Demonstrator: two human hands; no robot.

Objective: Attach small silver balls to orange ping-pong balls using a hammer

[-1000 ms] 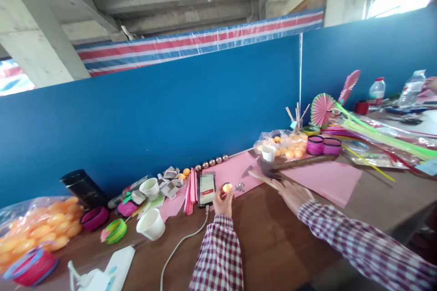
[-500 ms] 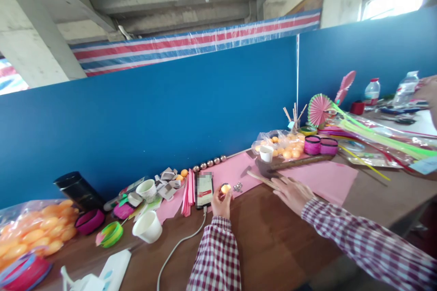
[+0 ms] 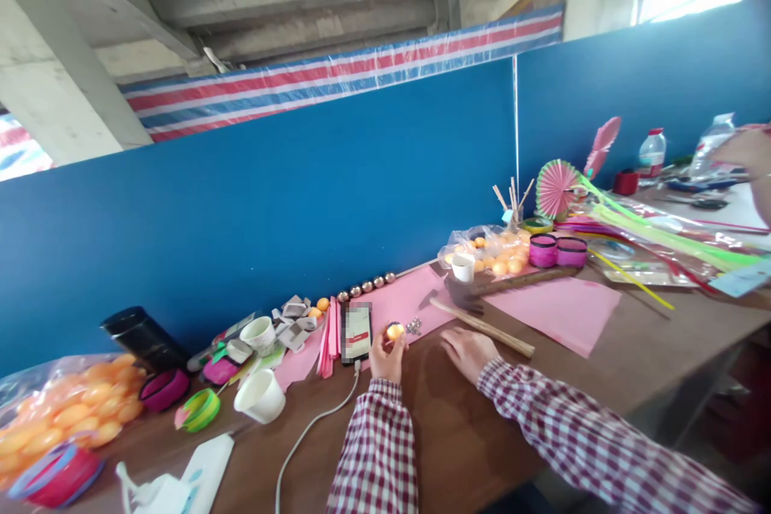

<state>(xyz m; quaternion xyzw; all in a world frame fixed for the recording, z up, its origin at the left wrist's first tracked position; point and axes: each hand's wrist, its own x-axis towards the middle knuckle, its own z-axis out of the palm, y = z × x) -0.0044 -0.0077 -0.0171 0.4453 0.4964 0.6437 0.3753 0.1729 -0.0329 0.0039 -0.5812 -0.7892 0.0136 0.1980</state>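
Note:
My left hand [image 3: 386, 356] pinches a small orange ball [image 3: 395, 332] that looks lit, with a dark edge at its top. Just right of it, a little heap of small silvery pieces [image 3: 414, 326] lies on pink paper [image 3: 405, 294]. My right hand [image 3: 470, 352] rests low over the brown table with fingers stretched out, seemingly empty. Beside its fingers lies a small hammer [image 3: 491, 331] with a pale wooden handle. Behind that is a larger, dark-headed hammer [image 3: 524, 282]. A phone [image 3: 356, 332] with a white cable sits left of the ball.
Several shiny metal balls [image 3: 367, 287] line the blue partition [image 3: 313, 201]. White cups [image 3: 259, 396], a black bottle [image 3: 141, 337] and a bag of orange balls [image 3: 72, 409] stand left. To the right are another bag of balls [image 3: 497, 253], pink fans [image 3: 557, 189] and a person's arm [image 3: 747, 152].
My right hand has moved left and nearer, off the small hammer's handle, which now lies uncovered. My left hand still holds the orange ball. The view has shifted slightly.

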